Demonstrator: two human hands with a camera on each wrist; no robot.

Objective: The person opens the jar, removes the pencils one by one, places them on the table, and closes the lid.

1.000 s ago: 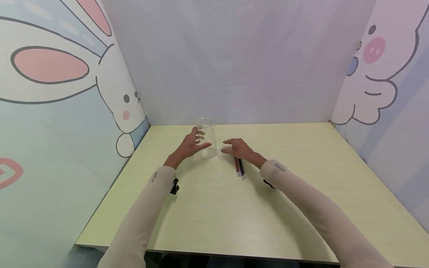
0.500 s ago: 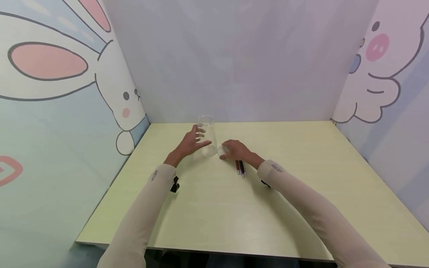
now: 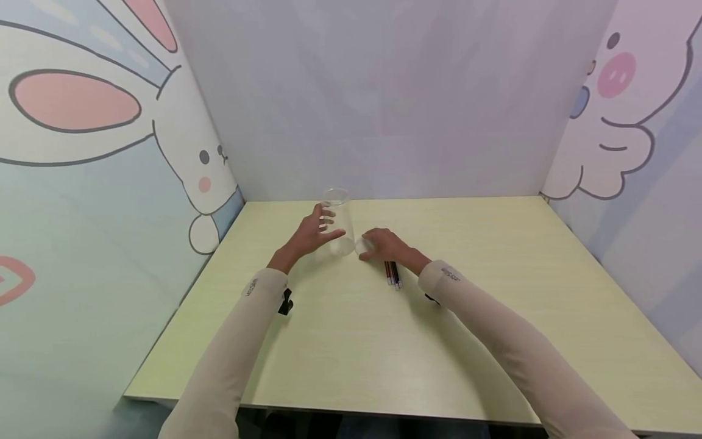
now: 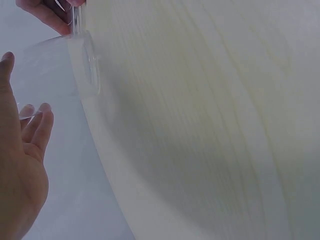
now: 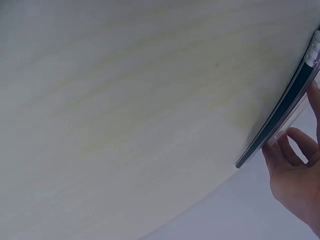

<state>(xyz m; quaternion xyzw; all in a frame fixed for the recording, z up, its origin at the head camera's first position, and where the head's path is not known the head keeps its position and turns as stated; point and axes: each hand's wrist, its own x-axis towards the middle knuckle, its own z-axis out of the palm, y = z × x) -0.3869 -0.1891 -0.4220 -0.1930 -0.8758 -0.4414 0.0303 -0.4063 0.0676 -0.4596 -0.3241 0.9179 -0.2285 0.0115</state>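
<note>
A clear, see-through cylindrical jar (image 3: 344, 216) stands upright toward the back of the table. My left hand (image 3: 308, 236) is curved around its left side, thumb in front and fingers spread behind. Just right of the jar's base, a clear round lid (image 3: 362, 246) sits on the table, and my right hand (image 3: 387, 246) grips it between thumb and fingers. Several pencils (image 3: 392, 277) lie partly under the right hand; one dark pencil (image 5: 280, 115) with a silver ferrule shows large in the right wrist view. The left wrist view has the lid edge (image 4: 77, 20) near the jar.
The pale wood-grain table (image 3: 329, 341) ends at a grey back wall (image 3: 384, 110). Side walls with cartoon animals (image 3: 203, 164) stand at left and right. The table's front edge (image 3: 362, 414) lies below the forearms.
My right hand has lowered slightly over the pencils and its thumb and fingers have come around the lid. The left hand stays at the jar. The head view has shifted a little.
</note>
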